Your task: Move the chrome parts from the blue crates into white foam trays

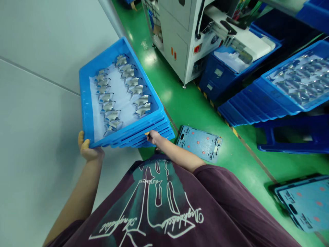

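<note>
Head view: both hands hold a tilted stack of blue plastic trays (pixel 154 120) in the air.
Left hand (pixel 89 151) grips the near corner, yellow-tipped fingers (pixel 82 142) on the rim; right hand (pixel 153 136) clasps the front edge. Silver metal parts (pixel 108 106) lie in two rows on a white sheet (pixel 120 92) in the top tray, above a green floor (pixel 167 96) with a blue fixture plate (pixel 199 143).

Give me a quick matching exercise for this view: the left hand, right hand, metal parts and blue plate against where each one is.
Column 1:
1. left hand
2. right hand
3. metal parts
4. blue plate

Column 2:
A. on the green floor
B. on the white sheet
C. on the near edge of the tray stack, toward its right end
D. at the left corner of the tray stack

Pairs: 1-D, 2-C, 3-B, 4-A
</note>
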Demonstrator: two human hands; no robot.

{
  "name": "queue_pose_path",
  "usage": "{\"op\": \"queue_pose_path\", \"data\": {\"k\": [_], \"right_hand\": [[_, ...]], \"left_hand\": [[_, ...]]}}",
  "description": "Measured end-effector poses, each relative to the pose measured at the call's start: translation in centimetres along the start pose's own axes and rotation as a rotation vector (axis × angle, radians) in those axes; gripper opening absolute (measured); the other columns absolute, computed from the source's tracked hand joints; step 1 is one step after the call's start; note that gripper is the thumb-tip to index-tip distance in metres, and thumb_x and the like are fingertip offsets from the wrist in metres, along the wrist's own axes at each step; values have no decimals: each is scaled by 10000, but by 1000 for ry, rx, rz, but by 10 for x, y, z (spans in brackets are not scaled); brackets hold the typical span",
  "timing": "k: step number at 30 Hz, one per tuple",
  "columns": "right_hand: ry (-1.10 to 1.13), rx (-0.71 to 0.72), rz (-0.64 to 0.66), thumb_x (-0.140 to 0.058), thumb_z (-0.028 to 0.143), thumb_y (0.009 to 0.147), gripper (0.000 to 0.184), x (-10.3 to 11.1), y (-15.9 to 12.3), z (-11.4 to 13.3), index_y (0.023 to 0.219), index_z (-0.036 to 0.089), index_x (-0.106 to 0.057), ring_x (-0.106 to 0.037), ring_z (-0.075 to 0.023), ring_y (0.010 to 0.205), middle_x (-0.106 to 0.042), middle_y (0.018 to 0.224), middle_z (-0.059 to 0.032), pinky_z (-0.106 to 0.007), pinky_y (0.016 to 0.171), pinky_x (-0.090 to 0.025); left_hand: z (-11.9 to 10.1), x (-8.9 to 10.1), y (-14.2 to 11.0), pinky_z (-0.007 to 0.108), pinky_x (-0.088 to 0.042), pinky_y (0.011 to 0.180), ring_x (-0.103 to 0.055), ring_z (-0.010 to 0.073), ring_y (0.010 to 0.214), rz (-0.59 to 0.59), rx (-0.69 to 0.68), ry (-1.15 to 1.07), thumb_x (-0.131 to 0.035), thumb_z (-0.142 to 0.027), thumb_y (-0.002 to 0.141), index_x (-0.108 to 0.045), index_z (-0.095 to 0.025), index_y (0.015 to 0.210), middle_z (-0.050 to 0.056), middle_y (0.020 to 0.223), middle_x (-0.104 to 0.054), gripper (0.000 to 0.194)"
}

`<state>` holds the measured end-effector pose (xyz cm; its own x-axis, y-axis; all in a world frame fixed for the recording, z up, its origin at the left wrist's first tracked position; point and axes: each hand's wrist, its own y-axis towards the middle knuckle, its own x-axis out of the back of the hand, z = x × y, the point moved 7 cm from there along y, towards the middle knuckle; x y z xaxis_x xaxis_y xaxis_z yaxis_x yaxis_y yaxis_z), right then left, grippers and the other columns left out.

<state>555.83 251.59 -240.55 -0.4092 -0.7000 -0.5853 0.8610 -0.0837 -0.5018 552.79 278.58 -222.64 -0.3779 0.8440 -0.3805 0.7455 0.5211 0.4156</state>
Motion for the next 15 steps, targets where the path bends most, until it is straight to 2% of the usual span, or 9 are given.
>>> {"op": "queue_pose_path", "data": {"k": [7, 11, 15], "right_hand": [[-37, -65, -9, -526, -8, 619, 205, -17, -8, 30, 603, 179, -443, -368, -69, 448, -431, 485, 44, -179, 410, -286], [-50, -73, -14, -518, -3, 646, 191, -26, -13, 47, 617, 175, -455, -357, -69, 450, -406, 484, 45, -179, 419, -283], [-66, -63, -4, -501, 1, 668, 184, -35, -18, 62, 618, 173, -458, -337, -70, 448, -375, 468, 48, -176, 424, -283]], "left_hand": [[-11, -26, 19, 456, -438, 1051, -536, 278, 1200, 30, 25, -109, -440, -273, 499, -399, -89, 1231, 167, 1283, -529, 756], [-14, -41, 32, 441, -437, 1053, -516, 244, 1219, 73, 38, -121, -407, -229, 543, -369, -97, 1261, 140, 1299, -532, 731], [-18, -53, 44, 400, -444, 1049, -556, 200, 1154, 74, 47, -107, -374, -174, 575, -354, -56, 1291, 153, 1312, -520, 726]]}}
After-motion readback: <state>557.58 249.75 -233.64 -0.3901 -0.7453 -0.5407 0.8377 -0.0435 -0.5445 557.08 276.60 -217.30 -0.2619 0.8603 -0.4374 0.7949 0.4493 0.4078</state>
